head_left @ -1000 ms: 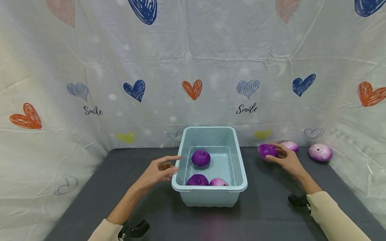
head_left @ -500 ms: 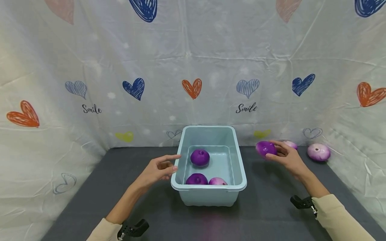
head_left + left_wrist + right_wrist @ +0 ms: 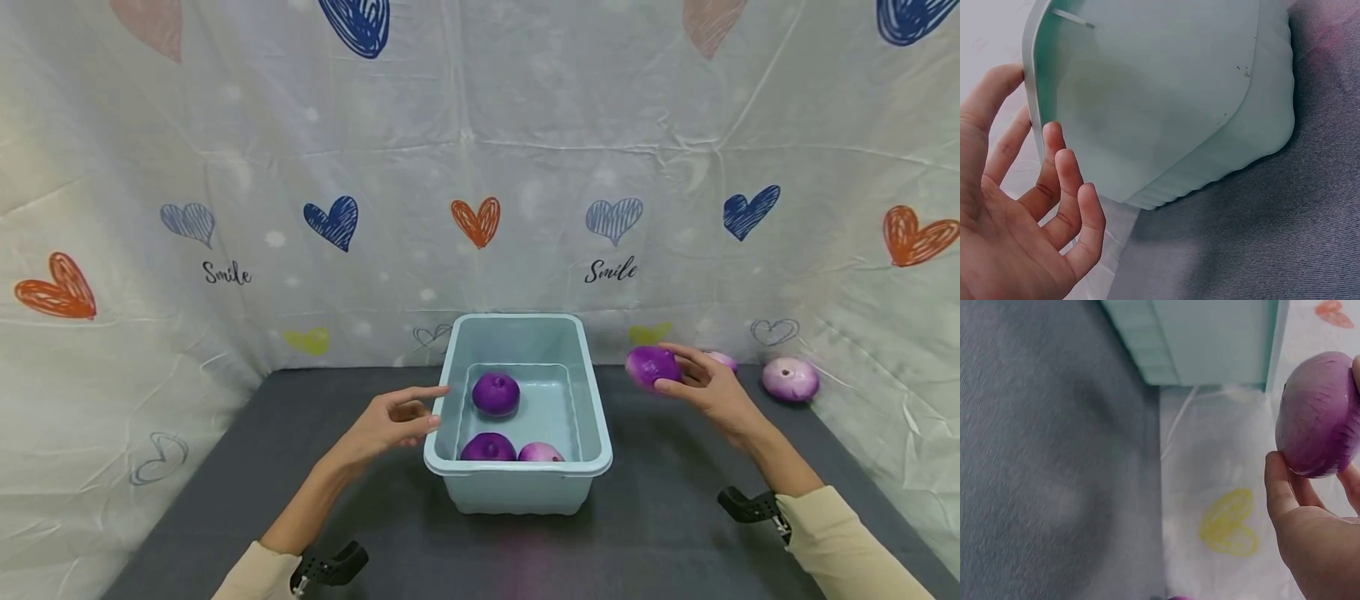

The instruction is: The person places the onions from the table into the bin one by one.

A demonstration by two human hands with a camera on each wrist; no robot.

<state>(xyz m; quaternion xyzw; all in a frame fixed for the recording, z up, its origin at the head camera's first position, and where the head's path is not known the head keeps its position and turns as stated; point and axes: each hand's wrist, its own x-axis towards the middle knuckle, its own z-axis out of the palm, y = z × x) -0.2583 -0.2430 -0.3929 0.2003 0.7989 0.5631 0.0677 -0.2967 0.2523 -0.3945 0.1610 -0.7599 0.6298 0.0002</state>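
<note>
My right hand [image 3: 716,396] holds a purple onion [image 3: 649,367] between thumb and fingers, raised over the table to the right of a pale blue tub [image 3: 521,469]. In the right wrist view the same onion [image 3: 1316,419] shows glossy, streaked skin. At the tub's left side is my left hand [image 3: 386,425], its index finger reaching to the rim. The left wrist view has fingertips [image 3: 1010,75] right at the rim and the other fingers loosely bent outside the wall. Inside the tub lie two dark purple onions [image 3: 496,394] and a paler, pinkish one [image 3: 541,452].
Two more onions lie at the table's back right: a pale one [image 3: 791,379] and another [image 3: 722,359] partly hidden behind my right hand. A dark grey cloth [image 3: 652,517] covers the table. Behind it hangs a white curtain [image 3: 540,167] printed with hearts.
My right hand has lifted the onion and carried it slightly left, toward the tub. The left hand stays at the rim.
</note>
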